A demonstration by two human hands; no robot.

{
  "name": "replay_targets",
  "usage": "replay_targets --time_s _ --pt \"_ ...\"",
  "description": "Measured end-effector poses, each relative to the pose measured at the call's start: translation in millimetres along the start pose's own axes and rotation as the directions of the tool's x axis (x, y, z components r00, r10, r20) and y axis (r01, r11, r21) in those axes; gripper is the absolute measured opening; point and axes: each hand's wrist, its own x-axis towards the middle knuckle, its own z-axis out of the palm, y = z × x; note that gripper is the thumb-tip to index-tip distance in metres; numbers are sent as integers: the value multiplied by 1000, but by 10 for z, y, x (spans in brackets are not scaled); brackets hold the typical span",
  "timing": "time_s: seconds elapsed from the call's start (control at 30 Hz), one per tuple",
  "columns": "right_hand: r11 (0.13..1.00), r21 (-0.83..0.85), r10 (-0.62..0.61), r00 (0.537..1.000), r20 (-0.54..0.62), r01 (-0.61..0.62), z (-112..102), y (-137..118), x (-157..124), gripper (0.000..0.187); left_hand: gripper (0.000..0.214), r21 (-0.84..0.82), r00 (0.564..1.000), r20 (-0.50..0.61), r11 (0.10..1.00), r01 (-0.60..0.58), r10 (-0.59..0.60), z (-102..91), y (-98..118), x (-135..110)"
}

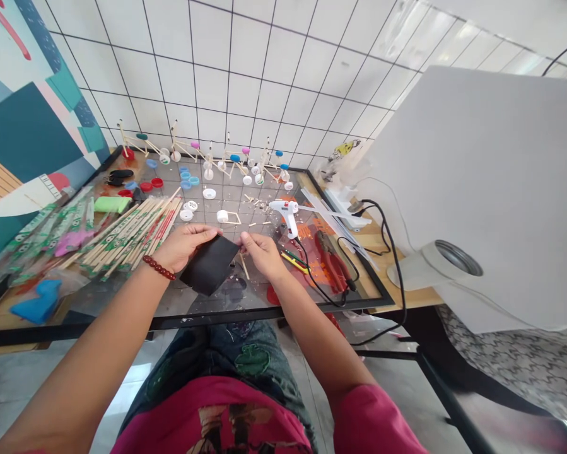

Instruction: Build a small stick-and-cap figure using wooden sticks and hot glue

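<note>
A black rectangular sheet [210, 265] is tilted above the near part of the table. My left hand [185, 246] grips its upper left edge, thumb on top. At the sheet's right corner, my right hand [263, 252] is closed in a pinch; what lies between the fingertips is too small to make out. A short thin wooden stick [244, 267] shows just below these fingers. Beyond the hands lie a white bottle cap [222, 216] and a small bent frame of sticks [234, 218].
Wooden chopsticks [136, 233], many in wrappers, lie left. A white glue gun [287, 214], a yellow-green cutter [294, 261] and red-handled pliers [333, 261] are right. Small stick-and-cap models [233, 157] line the back. Blue clay [40, 302] sits front left; a black cable [399, 284] hangs over the right edge.
</note>
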Motion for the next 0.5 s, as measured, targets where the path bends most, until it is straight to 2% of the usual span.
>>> replay_targets --time_s 0.07,0.13,0.17,0.2,0.23,0.3,0.4,0.5 --pt "1000 20 12 998 -67 -11 -10 3 14 64 40 104 1000 23 995 -9 6 -67 -13 11" --pt "999 49 13 987 -163 -5 -23 -4 30 65 44 291 999 12 956 -38 36 -157 -10 67" --pt "998 63 10 976 -218 4 -29 -13 37 65 44 373 990 -51 922 -103 132 -200 0 118" --pt "997 75 6 961 -275 15 -34 -25 44 64 41 450 954 -126 873 -190 273 -234 15 186" --pt "996 88 4 944 -329 26 -39 -41 50 64 38 528 915 -134 808 -260 381 -257 34 270" --pt "992 115 0 911 -413 52 -48 -76 63 63 52 621 871 -63 703 -348 487 -259 70 468" --pt "987 141 -1 882 -472 77 -64 -120 81 64 80 645 853 65 631 -432 518 -173 85 767" --pt "990 127 2 881 -473 66 -85 -129 91 65 82 591 885 92 690 -418 457 -65 38 966"
